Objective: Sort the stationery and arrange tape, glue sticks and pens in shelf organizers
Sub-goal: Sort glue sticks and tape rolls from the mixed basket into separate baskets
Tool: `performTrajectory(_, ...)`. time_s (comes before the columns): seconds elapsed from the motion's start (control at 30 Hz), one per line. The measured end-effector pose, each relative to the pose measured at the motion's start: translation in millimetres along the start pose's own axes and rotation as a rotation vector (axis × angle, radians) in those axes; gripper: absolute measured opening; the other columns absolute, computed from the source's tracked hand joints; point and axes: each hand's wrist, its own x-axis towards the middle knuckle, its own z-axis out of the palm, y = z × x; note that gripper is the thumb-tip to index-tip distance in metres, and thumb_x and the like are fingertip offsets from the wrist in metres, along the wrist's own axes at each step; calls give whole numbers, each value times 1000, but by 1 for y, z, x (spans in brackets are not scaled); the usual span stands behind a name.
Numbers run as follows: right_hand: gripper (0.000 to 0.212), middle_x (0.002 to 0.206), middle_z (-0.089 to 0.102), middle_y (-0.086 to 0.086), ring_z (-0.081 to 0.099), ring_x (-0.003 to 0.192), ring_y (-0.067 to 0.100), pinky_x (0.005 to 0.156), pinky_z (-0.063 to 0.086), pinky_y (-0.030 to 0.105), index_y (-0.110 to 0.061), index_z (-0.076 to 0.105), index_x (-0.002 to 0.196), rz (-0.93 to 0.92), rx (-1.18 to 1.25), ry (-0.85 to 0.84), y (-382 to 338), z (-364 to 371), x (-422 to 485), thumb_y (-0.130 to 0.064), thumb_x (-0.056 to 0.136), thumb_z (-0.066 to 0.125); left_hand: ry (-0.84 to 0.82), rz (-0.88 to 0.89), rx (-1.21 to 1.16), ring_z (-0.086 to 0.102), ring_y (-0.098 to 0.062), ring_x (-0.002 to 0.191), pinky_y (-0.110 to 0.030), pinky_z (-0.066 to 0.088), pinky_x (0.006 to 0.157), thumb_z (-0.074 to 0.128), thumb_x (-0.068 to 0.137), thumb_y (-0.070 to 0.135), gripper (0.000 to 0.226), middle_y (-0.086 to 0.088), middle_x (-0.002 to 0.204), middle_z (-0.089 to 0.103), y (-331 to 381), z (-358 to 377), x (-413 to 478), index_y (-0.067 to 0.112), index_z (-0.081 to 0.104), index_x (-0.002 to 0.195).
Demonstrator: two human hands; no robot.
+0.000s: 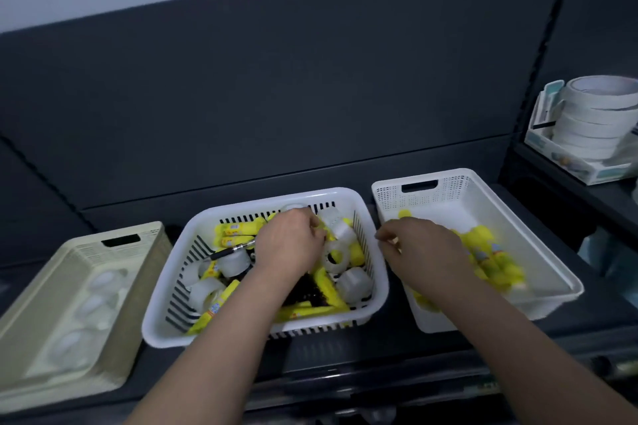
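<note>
Head view — left hand (290, 247) down in the slotted middle basket (165, 331), fingers curled among glue sticks (234, 228), clear tape rolls (345, 233) and a black pen (229, 251); impossible to tell what is pinched, if anything. Right hand (424, 254) over the white basket (483, 197) of sorted glue sticks (490, 252) — fingers bent, grip unclear. Cream basket (34, 338) at left, sorted tape rolls (96, 304) inside.

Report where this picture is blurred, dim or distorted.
Head view: dim throughout, no glare; motion blur smears the glue sticks in the right basket and the tape rolls in the beige basket; the wide-angle lens bows the dark back panel along its top edge.
</note>
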Motion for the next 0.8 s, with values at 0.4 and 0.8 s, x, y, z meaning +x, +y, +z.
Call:
performTrajectory(0.4, 38, 96, 65, -5, 51, 99, 21, 72, 36, 32, -27, 57, 114, -37, -105, -10, -43, 24, 36, -47, 82, 58, -28, -56, -39, 60, -20, 101, -32, 51, 77, 57, 88, 33, 22, 6, 102, 69, -46, 2, 3, 28, 66, 108)
performTrajectory(0.8, 36, 101, 68, -10, 57, 97, 19, 75, 38, 32, -33, 62, 118, 5, -41, 116, -46, 16, 24, -40, 83, 58, -7, 42, 94, 53, -27, 100, -29, 35, 61, 60, 81, 31, 26, -3, 96, 66, -47, 28, 59, 19, 61, 105)
